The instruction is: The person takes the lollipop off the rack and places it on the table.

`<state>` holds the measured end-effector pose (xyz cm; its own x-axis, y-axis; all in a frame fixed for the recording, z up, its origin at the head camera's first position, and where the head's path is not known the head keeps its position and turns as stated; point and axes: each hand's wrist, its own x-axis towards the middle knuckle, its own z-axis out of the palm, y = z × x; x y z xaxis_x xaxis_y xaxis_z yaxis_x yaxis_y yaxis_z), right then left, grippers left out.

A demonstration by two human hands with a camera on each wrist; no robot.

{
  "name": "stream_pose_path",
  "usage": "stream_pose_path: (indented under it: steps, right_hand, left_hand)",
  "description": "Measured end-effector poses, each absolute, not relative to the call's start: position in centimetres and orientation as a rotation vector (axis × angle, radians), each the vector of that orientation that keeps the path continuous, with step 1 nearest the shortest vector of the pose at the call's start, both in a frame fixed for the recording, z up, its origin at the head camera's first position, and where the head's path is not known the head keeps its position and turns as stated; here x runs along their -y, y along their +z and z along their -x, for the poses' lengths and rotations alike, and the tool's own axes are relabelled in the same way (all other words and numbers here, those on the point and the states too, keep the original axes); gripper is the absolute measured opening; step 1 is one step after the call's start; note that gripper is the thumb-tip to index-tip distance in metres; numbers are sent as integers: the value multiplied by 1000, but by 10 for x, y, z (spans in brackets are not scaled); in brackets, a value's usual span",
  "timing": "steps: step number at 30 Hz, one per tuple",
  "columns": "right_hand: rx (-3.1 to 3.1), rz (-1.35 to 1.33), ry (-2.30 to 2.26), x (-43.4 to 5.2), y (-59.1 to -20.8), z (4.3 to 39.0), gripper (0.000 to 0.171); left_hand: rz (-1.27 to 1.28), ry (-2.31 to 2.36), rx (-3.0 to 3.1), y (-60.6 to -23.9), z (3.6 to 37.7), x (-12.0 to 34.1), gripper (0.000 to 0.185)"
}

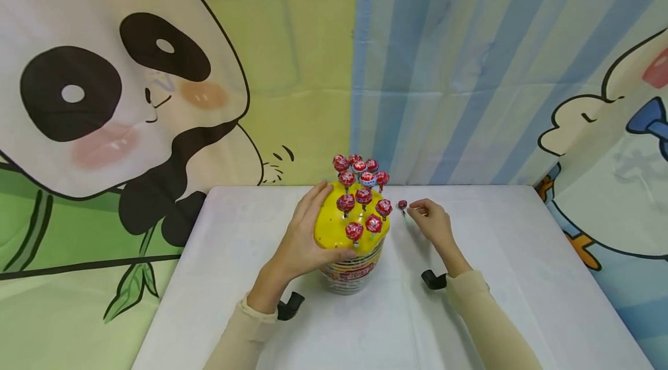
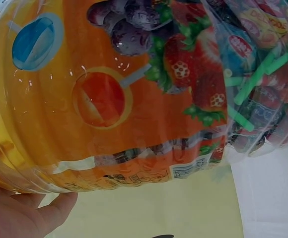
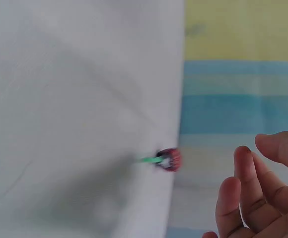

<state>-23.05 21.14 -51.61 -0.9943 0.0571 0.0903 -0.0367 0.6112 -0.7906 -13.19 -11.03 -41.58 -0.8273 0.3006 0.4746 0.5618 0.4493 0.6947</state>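
Observation:
A clear jar (image 1: 348, 284) with a yellow lid (image 1: 330, 225) stands on the table, and several red-wrapped lollipops (image 1: 363, 196) stick up from the lid. My left hand (image 1: 308, 239) grips the lid from the left, thumb across its front. In the left wrist view, the jar's orange fruit label (image 2: 134, 109) fills much of the picture, and wrapped lollipops with green sticks (image 2: 255, 74) show inside. Right of the jar, a single red lollipop (image 3: 169, 159) with a green stick is near my right hand (image 1: 432, 222). The right fingers are loosely bent, apart from that lollipop, and hold nothing.
A white cloth covers the table (image 1: 501, 242). Its far edge meets a hanging backdrop (image 1: 443, 68) with a panda and blue stripes. Black curved pieces (image 1: 434, 279) sit at both wrists.

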Motion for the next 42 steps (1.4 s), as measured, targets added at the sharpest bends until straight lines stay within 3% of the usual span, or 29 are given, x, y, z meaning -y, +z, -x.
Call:
stream_pose_path:
  steps: [8,16,20,31,42]
  right_hand:
    - [2571,-163,1563,-200,-470,196,30]
    - [2317,-539,1710,-184,-421,154,20]
    - [2199,-690,1768,-175,-403,139,23]
    - [2134,-906,1753,-159,-390,129,32]
    - [2191,-887,1716,-156,-390,130,30]
  left_hand:
    - [728,-1317,2436,-417,132,111,113]
    - [735,-1307,2424,-418,131,111,114]
    - [737,-1305,2422,-417,131,111,115]
    - [715,-1343,2448,-415,129,110,112]
    - [721,-1348,2436,-416,130,111,111]
